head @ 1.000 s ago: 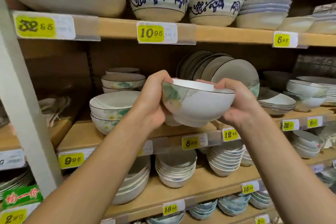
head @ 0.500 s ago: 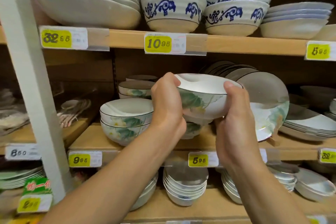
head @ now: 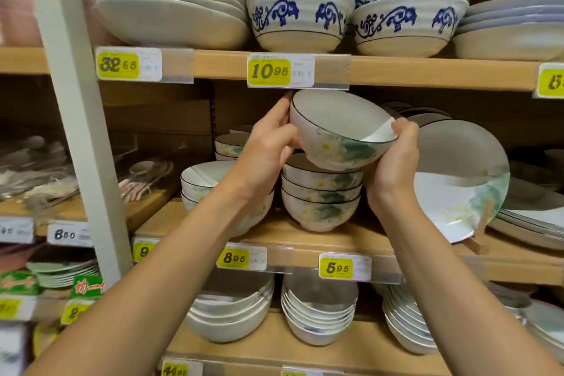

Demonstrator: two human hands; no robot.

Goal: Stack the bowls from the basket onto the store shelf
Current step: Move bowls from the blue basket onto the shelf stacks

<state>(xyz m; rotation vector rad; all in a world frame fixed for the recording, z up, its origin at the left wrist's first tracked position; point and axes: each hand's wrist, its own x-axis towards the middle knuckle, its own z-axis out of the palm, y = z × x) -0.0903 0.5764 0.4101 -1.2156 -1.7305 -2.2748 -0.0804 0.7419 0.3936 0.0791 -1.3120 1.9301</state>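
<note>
A white bowl point(head: 338, 131) with a dark rim and green-yellow flower print is tilted, its foot just above a stack of three matching bowls point(head: 320, 198) on the middle wooden shelf point(head: 305, 238). My left hand point(head: 268, 146) grips its left side, fingers reaching up to the rim under the shelf above. My right hand point(head: 393, 159) holds its right rim, thumb on the edge. The basket is out of view.
A wider pair of matching bowls point(head: 207, 180) sits left of the stack. A large plate point(head: 460, 180) leans upright just right of my right hand. The upper shelf edge point(head: 213, 64) is close above the bowl. A white post point(head: 73, 107) stands at left.
Both hands have carried the bowl forward and up into the shelf, over the stack, and tilted it. The view has moved closer.
</note>
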